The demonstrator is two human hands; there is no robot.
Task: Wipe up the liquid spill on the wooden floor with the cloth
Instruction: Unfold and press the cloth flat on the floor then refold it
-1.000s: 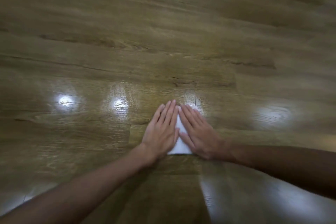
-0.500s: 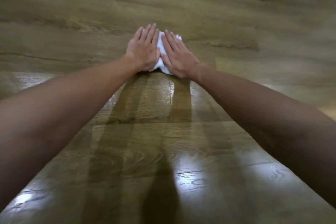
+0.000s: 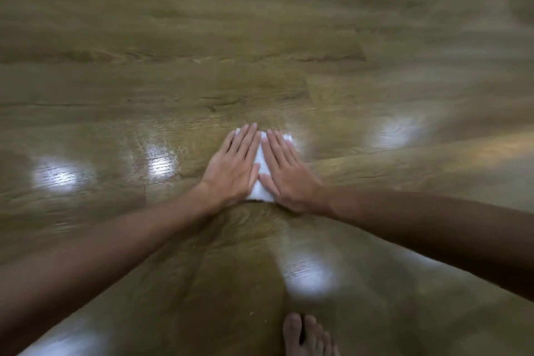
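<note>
Left hand (image 3: 231, 166) flat, fingers straight, pressing the left part of the cloth (image 3: 261, 179). Cloth, white and folded, lies on the wooden floor (image 3: 260, 37). Right hand (image 3: 289, 173) likewise flat on its right part, thumbs nearly meeting. Judgement: wiping underway; floor beside cloth glossy, so liquid probably remains. Spill edges indistinct under glare and blur. Bare foot (image 3: 307, 337) below cloth, cut off.
</note>
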